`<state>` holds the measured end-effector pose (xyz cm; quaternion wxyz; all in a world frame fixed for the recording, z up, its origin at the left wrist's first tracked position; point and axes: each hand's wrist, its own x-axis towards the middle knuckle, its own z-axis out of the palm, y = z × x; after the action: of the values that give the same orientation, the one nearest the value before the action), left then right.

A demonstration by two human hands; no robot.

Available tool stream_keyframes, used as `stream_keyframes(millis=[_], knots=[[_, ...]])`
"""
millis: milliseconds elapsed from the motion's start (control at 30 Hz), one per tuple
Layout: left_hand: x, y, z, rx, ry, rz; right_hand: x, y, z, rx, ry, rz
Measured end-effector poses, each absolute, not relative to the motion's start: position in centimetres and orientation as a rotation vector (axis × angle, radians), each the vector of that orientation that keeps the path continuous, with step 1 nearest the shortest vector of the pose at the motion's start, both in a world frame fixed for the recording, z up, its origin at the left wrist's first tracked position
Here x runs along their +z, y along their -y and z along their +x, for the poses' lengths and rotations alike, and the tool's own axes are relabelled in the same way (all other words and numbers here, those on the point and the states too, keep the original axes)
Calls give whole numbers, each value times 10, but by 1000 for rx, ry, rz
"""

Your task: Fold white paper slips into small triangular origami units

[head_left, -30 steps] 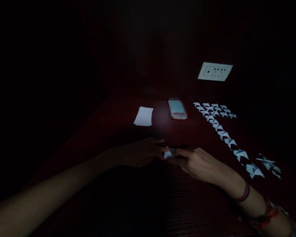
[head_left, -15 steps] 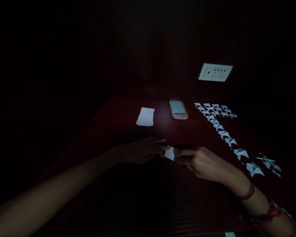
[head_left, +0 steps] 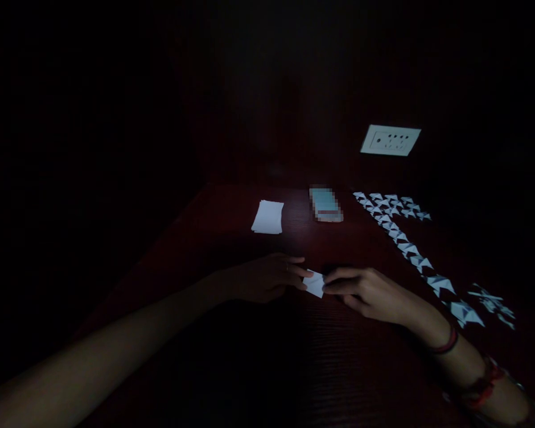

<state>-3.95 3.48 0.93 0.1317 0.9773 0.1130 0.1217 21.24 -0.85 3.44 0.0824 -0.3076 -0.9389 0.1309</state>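
A small white piece of paper (head_left: pixel 314 283) lies between my two hands, low over the dark red table or resting on it; I cannot tell which. My left hand (head_left: pixel 271 278) has its thumb and a finger on the paper's left edge, with another finger stretched out above it. At the right edge, the closed fingertips of my right hand (head_left: pixel 361 292) grip the paper. A faint crease or shadow crosses its face. Beyond the hands sits a stack of white paper sheets (head_left: pixel 268 217).
A phone (head_left: pixel 326 204) with a blurred-out screen lies at the back. Several folded white paper pieces (head_left: pixel 406 246) form rows along the right. Thin paper scraps (head_left: pixel 493 303) lie beside them. A socket plate (head_left: pixel 390 140) is on the wall. The dark red table (head_left: pixel 196 229) is dimly lit.
The right fingers have drawn back slightly from the left fingers, so more of the small paper shows. The whole view has shifted a little, and the things appear slightly lower and farther right.
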Motion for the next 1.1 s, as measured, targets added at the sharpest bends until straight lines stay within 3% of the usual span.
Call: stream_keyframes(millis=[1100], knots=[[3,-40,-52,547,-336,2813,26,8,204,273,2732,-834]])
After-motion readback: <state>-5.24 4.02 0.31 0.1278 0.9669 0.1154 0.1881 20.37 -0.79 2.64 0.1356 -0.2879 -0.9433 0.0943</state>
